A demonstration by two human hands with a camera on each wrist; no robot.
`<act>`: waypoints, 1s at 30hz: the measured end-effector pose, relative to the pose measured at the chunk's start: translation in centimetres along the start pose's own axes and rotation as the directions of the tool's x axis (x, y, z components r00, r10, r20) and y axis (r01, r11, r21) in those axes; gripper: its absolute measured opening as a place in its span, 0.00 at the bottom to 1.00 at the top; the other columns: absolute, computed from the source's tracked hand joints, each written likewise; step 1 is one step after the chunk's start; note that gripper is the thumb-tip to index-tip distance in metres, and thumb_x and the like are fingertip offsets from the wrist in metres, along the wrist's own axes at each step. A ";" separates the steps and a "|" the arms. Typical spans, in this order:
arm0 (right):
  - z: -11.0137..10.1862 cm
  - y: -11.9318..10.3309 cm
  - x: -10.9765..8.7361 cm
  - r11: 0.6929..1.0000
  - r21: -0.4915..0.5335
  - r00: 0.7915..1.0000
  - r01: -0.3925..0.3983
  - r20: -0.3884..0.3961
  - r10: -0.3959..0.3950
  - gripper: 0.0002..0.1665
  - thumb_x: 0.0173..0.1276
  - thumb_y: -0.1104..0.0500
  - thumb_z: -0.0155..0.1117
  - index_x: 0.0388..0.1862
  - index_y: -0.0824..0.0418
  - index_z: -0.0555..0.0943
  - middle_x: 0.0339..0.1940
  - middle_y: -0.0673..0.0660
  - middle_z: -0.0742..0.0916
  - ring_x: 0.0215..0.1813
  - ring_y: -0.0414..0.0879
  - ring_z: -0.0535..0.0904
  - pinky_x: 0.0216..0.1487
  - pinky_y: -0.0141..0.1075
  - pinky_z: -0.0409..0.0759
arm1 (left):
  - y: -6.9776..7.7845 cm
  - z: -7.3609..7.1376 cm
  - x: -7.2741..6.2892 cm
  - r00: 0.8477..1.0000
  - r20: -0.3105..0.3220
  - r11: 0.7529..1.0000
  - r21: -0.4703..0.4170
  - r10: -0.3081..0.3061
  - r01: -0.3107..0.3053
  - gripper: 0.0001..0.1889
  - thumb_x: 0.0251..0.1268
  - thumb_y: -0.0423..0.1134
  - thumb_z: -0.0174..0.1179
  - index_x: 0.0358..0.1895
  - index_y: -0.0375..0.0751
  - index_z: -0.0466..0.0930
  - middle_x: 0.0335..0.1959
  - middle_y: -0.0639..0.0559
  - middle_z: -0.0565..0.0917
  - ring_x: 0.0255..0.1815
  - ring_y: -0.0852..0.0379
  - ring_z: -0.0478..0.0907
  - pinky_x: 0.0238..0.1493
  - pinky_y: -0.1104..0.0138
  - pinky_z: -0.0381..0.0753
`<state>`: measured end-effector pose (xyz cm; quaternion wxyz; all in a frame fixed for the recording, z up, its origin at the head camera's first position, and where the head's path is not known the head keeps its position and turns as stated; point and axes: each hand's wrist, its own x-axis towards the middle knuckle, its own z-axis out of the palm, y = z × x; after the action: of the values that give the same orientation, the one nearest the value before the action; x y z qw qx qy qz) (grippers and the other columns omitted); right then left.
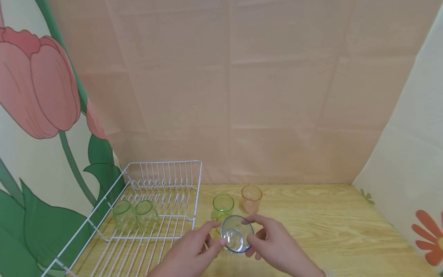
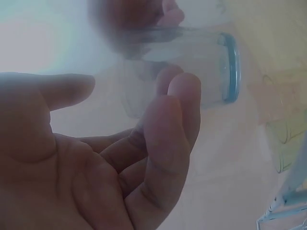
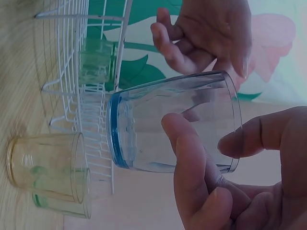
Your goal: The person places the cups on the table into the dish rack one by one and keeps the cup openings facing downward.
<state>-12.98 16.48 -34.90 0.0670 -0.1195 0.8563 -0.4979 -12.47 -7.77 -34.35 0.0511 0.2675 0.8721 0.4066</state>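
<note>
A clear glass with a blue tint is held above the table, its mouth toward the head camera. My right hand pinches its wall near the rim between thumb and fingers. The thick blue base points down toward the table in the right wrist view. Close by on the other side is my left hand, fingers loosely bent and holding nothing. Its fingers overlap the glass in the left wrist view, while the thumb stands apart.
Beyond the hands, a green glass and an orange glass stand on the wooden table. A yellow glass is partly hidden behind the held one. At left, a white wire dish rack holds two green glasses, darker ends up.
</note>
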 end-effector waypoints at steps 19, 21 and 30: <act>0.3 0.6 -0.1 0.995 0.053 0.995 0.082 0.059 -0.085 0.22 0.73 0.61 0.57 0.64 0.61 0.73 0.24 0.51 0.87 0.24 0.47 0.82 0.24 0.34 0.75 | -0.3 0.9 0.2 0.997 -0.016 0.994 -0.082 0.071 -0.072 0.24 0.73 0.46 0.58 0.64 0.37 0.69 0.27 0.61 0.84 0.22 0.72 0.75 0.26 0.73 0.76; 0.2 0.7 0.0 0.993 0.067 0.994 0.093 0.049 -0.097 0.21 0.74 0.60 0.55 0.65 0.61 0.72 0.23 0.52 0.87 0.24 0.46 0.82 0.22 0.34 0.75 | -0.3 0.9 0.2 0.997 -0.019 0.994 -0.078 0.072 -0.073 0.23 0.73 0.46 0.58 0.64 0.39 0.69 0.28 0.60 0.85 0.22 0.72 0.75 0.25 0.73 0.76; 0.0 0.9 0.5 0.995 0.098 0.999 0.035 0.033 -0.039 0.25 0.83 0.46 0.44 0.67 0.60 0.71 0.22 0.56 0.85 0.25 0.48 0.82 0.17 0.34 0.72 | -0.6 1.2 0.3 0.994 -0.045 0.993 -0.065 0.099 -0.102 0.24 0.67 0.39 0.63 0.63 0.45 0.68 0.29 0.55 0.87 0.22 0.73 0.75 0.25 0.74 0.76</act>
<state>-13.54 16.76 -35.68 0.0782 -0.1406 0.8275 -0.5380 -12.62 -7.09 -35.51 0.0215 0.3009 0.8442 0.4431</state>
